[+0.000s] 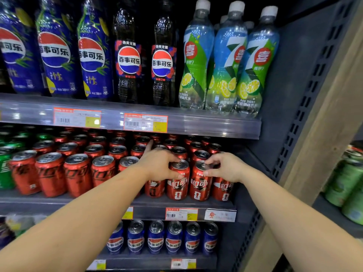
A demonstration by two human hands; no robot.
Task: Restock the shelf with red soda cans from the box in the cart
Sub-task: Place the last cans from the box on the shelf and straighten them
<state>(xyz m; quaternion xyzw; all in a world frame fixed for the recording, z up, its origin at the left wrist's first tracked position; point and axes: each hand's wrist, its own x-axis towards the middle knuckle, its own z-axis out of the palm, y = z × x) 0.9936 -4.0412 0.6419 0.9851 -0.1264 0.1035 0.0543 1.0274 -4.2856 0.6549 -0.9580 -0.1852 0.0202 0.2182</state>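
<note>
Rows of red soda cans fill the middle shelf [196, 204]. My left hand [159, 163] grips the top of one front-row red can [178, 183], thumb low on its side and fingers over the rim. My right hand [225, 166] pinches the top of the neighbouring red can [200, 185], just to the right. Both cans stand upright at the shelf's front edge, side by side. Another red can [223, 190] stands further right, partly behind my right wrist. The box and cart are out of view.
Green cans [5, 171] sit at the shelf's far left. Cola and lemon-lime bottles [222, 61] stand on the shelf above, blue cans [173, 239] on the one below. A dark perforated upright [306, 107] closes the right side, with green cans [347, 183] beyond it.
</note>
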